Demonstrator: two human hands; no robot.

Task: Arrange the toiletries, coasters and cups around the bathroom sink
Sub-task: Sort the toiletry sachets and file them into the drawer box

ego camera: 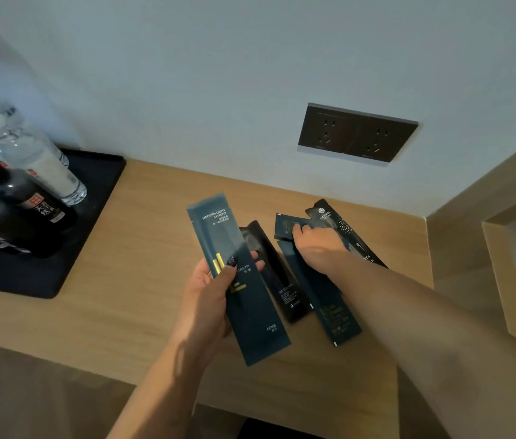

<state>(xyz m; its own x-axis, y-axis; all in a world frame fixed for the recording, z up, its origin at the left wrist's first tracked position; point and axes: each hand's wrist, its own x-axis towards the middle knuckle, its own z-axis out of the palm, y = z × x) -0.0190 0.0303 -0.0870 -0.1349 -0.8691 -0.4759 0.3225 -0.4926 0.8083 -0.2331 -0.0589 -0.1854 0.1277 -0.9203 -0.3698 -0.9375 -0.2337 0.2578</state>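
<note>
My left hand (209, 289) grips a long dark teal comb packet (240, 299) above the wooden counter (142, 248), thumb across its front. A black sachet (277, 280) lies just behind it on the counter. My right hand (316, 242) reaches over a cluster of packets, its fingers curled on a small dark sachet (286, 224). A teal packet (329, 308) lies under my right wrist. A black toothbrush packet (342, 226) lies partly hidden beneath that hand.
A black tray (91, 198) at the left holds clear water bottles (37, 160) and dark bottles (22, 213). A dark double wall socket (356, 133) sits on the wall above the counter. A wooden side panel with a recess (504, 248) stands at the right.
</note>
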